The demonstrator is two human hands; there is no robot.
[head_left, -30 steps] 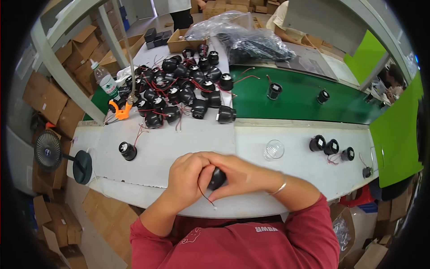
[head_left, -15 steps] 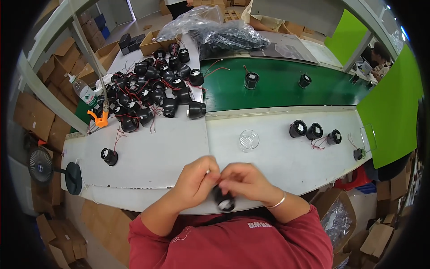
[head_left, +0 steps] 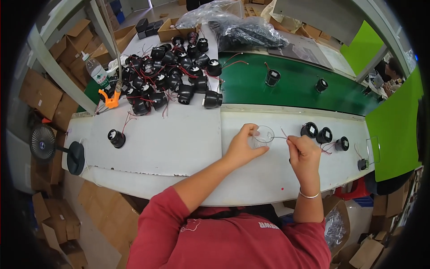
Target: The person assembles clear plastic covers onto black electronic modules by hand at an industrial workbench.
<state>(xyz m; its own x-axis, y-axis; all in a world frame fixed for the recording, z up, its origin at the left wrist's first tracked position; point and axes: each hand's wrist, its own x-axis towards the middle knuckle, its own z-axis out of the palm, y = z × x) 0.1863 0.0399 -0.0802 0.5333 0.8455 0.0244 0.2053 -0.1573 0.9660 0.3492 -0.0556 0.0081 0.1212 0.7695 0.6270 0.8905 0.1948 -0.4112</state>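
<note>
My left hand (head_left: 242, 149) is curved around a small clear round cup (head_left: 264, 134) on the white table, fingers on its far side and thumb on its near side. My right hand (head_left: 307, 154) is to the right of the cup, closed in a pinch. From its fingertips a thin grey rod-like piece (head_left: 279, 137) reaches across to the cup; its exact kind is too small to tell. A short red wire end (head_left: 283, 131) sticks up beside those fingertips. Behind the right hand stand black cylindrical units (head_left: 309, 130) with white tops.
Many black units with red wires (head_left: 172, 76) are heaped at the back left. A single unit (head_left: 116, 138) stands at the left. An orange-handled tool (head_left: 109, 99) hangs near a water bottle (head_left: 96, 71). The green surface (head_left: 295, 92) lies beyond; a small fan (head_left: 42, 142) stands far left.
Both hands have moved forward and right from near my body. The left has taken hold of the clear cup. The black unit seen at my hands earlier no longer shows there.
</note>
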